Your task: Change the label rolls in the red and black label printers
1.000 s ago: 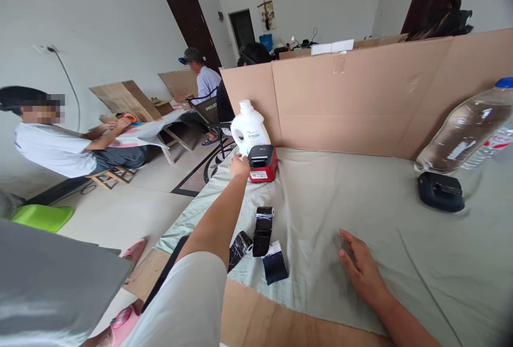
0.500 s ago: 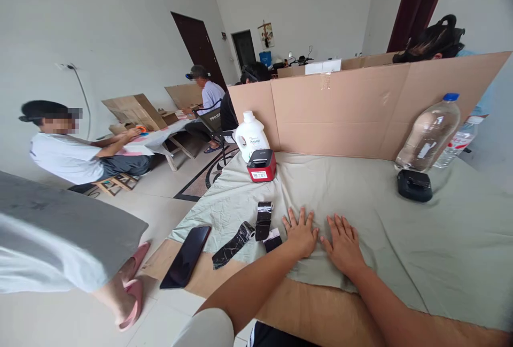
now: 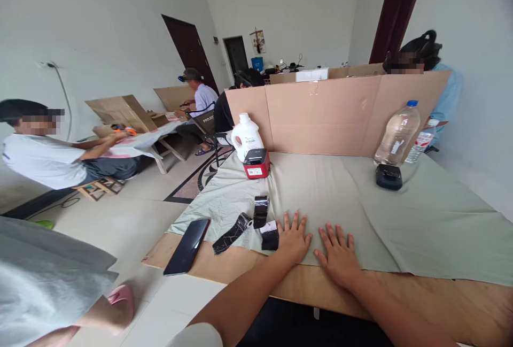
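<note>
My left hand (image 3: 294,237) lies palm down with spread fingers on the grey-green cloth (image 3: 316,186). Close to its right, my right hand (image 3: 339,256) rests flat too, fingers apart, near the cloth's front edge. Neither holds anything. Just left of my left hand is a black-and-white piece of roll material (image 3: 270,237). Behind that lies a black roll (image 3: 261,212), and farther left a black marbled strip (image 3: 231,234) is partly unrolled. A dark smartphone (image 3: 187,247) sits at the table's left corner.
A red-and-black box-shaped device (image 3: 257,165) stands before a white jug (image 3: 246,136). At right are a black case (image 3: 388,177), a large clear bottle (image 3: 396,133) and a smaller bottle (image 3: 421,141). A cardboard screen (image 3: 320,117) closes the back. People sit nearby; one stands at left.
The camera view has shifted, showing more of the table's front edge. The person standing at left has moved farther left. Both my hands stay flat on the cloth, nearer its front edge.
</note>
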Demonstrator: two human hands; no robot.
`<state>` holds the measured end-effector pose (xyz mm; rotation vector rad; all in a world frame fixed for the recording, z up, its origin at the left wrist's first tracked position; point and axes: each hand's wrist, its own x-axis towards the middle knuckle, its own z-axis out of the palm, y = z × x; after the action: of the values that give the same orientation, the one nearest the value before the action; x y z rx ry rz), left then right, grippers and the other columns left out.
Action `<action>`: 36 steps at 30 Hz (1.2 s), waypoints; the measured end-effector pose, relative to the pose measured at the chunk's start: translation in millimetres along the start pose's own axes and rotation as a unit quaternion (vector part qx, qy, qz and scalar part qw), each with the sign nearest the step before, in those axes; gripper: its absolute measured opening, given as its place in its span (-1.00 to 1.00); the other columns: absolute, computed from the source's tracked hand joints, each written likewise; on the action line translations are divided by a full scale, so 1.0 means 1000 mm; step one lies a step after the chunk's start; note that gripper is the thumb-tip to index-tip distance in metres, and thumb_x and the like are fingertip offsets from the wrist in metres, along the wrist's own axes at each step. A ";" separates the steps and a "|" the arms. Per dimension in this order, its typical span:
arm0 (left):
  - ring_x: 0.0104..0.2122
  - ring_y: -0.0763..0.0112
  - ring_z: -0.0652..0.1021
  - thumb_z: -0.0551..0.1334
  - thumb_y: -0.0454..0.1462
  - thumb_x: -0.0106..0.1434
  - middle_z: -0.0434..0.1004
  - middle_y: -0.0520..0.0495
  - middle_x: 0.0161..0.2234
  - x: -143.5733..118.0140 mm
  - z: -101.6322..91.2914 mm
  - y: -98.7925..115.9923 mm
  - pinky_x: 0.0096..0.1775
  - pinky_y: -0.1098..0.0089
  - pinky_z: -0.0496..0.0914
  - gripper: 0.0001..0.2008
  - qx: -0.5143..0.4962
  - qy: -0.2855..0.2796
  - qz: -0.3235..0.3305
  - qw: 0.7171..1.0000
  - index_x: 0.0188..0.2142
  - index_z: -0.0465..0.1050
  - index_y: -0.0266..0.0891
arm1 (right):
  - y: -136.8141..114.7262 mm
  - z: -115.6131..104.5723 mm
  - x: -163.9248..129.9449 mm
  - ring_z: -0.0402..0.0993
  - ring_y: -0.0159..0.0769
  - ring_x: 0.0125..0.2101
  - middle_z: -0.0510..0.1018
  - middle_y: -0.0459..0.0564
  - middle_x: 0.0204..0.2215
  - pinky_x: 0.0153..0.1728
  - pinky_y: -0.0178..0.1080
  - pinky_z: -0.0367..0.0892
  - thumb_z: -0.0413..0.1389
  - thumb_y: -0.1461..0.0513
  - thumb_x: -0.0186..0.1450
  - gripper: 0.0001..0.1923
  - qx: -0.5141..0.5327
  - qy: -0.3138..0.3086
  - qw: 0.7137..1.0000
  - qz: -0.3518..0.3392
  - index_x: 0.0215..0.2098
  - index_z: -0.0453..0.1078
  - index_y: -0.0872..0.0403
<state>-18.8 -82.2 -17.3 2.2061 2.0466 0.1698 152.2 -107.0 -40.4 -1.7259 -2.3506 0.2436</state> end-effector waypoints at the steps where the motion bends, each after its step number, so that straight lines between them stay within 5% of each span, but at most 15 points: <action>1: 0.35 -0.18 -0.09 -0.09 0.07 0.34 -0.10 -0.02 0.39 -0.004 0.001 -0.001 0.24 -0.29 -0.14 -0.36 0.001 0.006 0.012 1.000 0.35 0.01 -0.03 | 0.002 -0.001 -0.009 -0.16 0.17 0.36 0.06 0.11 0.36 0.25 0.34 -0.27 -0.06 -0.07 0.32 -0.32 0.004 -0.006 1.000 -0.012 0.33 0.10 0.01; 5: 0.34 -0.18 -0.04 -0.06 0.03 0.35 -0.05 -0.04 0.38 -0.009 0.003 -0.003 0.24 -0.25 -0.09 -0.39 0.004 0.025 0.027 0.999 0.33 0.07 -0.07 | 0.033 -0.023 -0.009 0.19 -0.02 0.25 0.33 0.11 0.24 0.23 0.11 0.08 -0.04 -0.07 0.32 -0.39 0.073 -0.030 0.993 -0.082 0.26 0.23 -0.02; 8: 0.34 -0.19 -0.03 -0.02 0.00 0.34 -0.03 -0.05 0.38 -0.007 0.005 -0.003 0.24 -0.24 -0.09 -0.40 0.007 0.026 0.029 0.999 0.33 0.10 -0.08 | 0.082 -0.063 0.040 0.34 -0.05 0.12 0.45 0.17 0.10 0.16 0.01 0.21 -0.03 -0.04 0.32 -0.44 0.087 0.054 0.995 0.009 0.16 0.34 0.07; 11: 0.34 -0.19 -0.03 -0.01 -0.03 0.34 -0.02 -0.06 0.37 -0.006 0.004 -0.003 0.24 -0.24 -0.08 -0.41 0.008 0.026 0.034 0.999 0.33 0.10 -0.08 | 0.138 -0.107 0.103 0.20 0.13 0.19 0.31 0.32 0.19 0.14 0.13 0.16 0.10 0.02 0.25 -0.42 0.021 0.177 0.971 0.160 0.14 0.33 0.18; 14: 0.34 -0.19 -0.04 0.01 -0.04 0.33 -0.03 -0.06 0.38 -0.007 0.003 -0.003 0.24 -0.26 -0.08 -0.41 0.003 0.021 0.032 0.999 0.33 0.09 -0.06 | 0.182 -0.130 0.149 0.06 0.34 0.22 0.10 0.44 0.27 0.10 0.24 0.07 0.18 0.00 0.19 -0.29 0.006 0.214 0.937 0.278 0.20 0.25 0.21; 21: 0.36 -0.16 -0.11 0.00 0.01 0.33 -0.09 -0.04 0.39 -0.008 -0.001 -0.004 0.26 -0.25 -0.16 -0.38 -0.026 -0.001 0.028 0.999 0.34 0.05 -0.02 | 0.224 -0.119 0.188 -0.10 0.55 0.24 -0.25 0.71 0.28 -0.06 0.20 0.04 0.08 -0.18 0.16 -0.01 0.086 0.169 0.920 0.343 0.34 0.00 0.26; 28: 0.36 -0.16 -0.12 0.00 0.01 0.33 -0.08 -0.04 0.39 -0.008 -0.003 -0.003 0.26 -0.25 -0.18 -0.39 -0.041 -0.002 0.027 0.999 0.34 0.06 -0.02 | 0.200 -0.116 0.187 0.10 0.38 0.20 0.16 0.60 0.15 -0.03 0.14 0.08 0.00 -0.12 0.26 -0.21 0.046 0.159 0.924 0.344 0.27 0.15 0.23; 32: 0.36 -0.17 -0.13 0.03 0.00 0.32 -0.07 -0.04 0.39 -0.007 -0.003 -0.003 0.26 -0.25 -0.20 -0.39 -0.051 -0.004 0.024 0.998 0.33 0.07 -0.01 | 0.143 -0.099 0.154 0.27 0.12 0.11 0.38 0.33 0.02 0.08 0.03 0.14 0.13 0.02 0.20 -0.38 0.040 0.153 0.972 0.176 0.15 0.30 0.16; 36: 0.35 -0.20 -0.12 0.03 0.00 0.31 -0.05 -0.07 0.38 -0.007 -0.003 -0.003 0.25 -0.26 -0.20 -0.38 -0.061 -0.001 0.023 0.998 0.32 0.11 -0.06 | 0.062 -0.069 0.092 0.29 0.11 0.08 0.34 0.24 0.09 0.09 0.08 0.22 0.14 -0.02 0.17 -0.42 0.050 0.139 0.989 -0.002 0.10 0.35 0.05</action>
<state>-22.6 -88.9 -14.5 2.1799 1.9293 0.2893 201.0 -0.5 16.7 -1.5940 -2.1039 0.1097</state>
